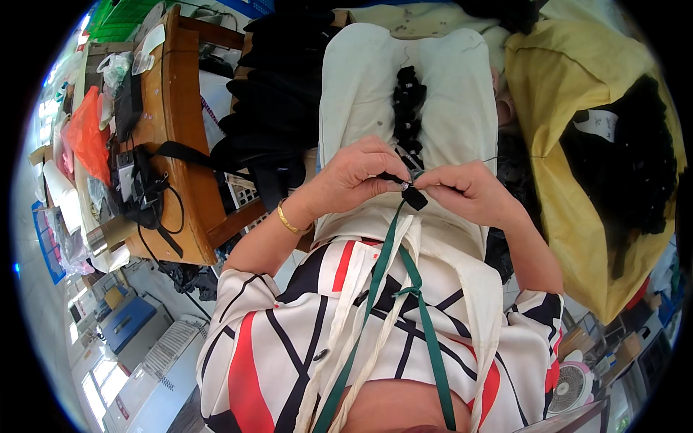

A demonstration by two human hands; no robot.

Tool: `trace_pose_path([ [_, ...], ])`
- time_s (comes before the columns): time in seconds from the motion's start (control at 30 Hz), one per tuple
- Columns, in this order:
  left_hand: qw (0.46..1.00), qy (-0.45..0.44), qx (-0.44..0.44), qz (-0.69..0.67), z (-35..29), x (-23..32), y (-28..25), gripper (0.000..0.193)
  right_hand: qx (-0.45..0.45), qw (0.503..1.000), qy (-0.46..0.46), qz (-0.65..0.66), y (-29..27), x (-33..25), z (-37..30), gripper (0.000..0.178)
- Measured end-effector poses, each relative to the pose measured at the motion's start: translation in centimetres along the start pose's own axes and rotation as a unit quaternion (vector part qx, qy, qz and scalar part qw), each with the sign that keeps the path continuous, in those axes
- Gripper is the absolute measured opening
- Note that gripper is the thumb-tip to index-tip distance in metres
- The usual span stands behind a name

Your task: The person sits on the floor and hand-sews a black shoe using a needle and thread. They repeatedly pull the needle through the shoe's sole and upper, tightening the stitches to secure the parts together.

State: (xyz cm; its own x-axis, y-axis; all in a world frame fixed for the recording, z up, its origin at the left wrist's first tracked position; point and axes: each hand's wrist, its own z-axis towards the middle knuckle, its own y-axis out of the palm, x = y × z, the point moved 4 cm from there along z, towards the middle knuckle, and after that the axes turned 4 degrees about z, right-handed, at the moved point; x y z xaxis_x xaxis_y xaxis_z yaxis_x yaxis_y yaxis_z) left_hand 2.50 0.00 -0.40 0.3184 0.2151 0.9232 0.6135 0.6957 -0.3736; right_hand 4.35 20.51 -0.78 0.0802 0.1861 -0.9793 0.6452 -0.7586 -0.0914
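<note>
Above my lap both hands meet over a small black cloth piece (414, 198). My left hand (361, 173) pinches that piece between thumb and fingers, and a tiny shiny spot shows at its fingertips. Close beside it, my right hand (471, 191) is closed in a pinch at the edge of the same piece. Whatever lies in its fingertips is too small to make out. A thin dark thread (505, 157) runs off to the right above this hand. Along the white apron (354, 79) on my lap lies a row of small bunched black cloth pieces (408, 101).
A yellow sack (538, 79) with black cloth pieces (628, 159) stands at the right. At the left is a wooden table or stool (189, 130) with cables and an orange-red plastic bag (90, 133). Dark cloth (271, 108) is piled beside my legs. A fan (570, 386) sits lower right.
</note>
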Motion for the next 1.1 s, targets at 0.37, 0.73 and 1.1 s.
trace_pose_path([
  [0.37, 0.977, -0.058, 0.031, -0.203, -1.5, -1.3, 1.6, 0.020, 0.012, 0.989, -0.001, 0.145, 2.0, 1.7, -0.2, 0.012],
  [0.73, 0.997, -0.005, 0.038, -0.072, -1.2, -0.2, 1.3, 0.019, 0.017, 0.970, 0.093, 0.224, 3.1, 2.1, -0.5, 0.024],
  [1.1, 0.978, -0.153, 0.090, -0.113, -2.0, -3.2, 2.9, 0.016, 0.145, 0.960, -0.050, -0.235, 2.7, -1.4, 1.0, 0.014],
])
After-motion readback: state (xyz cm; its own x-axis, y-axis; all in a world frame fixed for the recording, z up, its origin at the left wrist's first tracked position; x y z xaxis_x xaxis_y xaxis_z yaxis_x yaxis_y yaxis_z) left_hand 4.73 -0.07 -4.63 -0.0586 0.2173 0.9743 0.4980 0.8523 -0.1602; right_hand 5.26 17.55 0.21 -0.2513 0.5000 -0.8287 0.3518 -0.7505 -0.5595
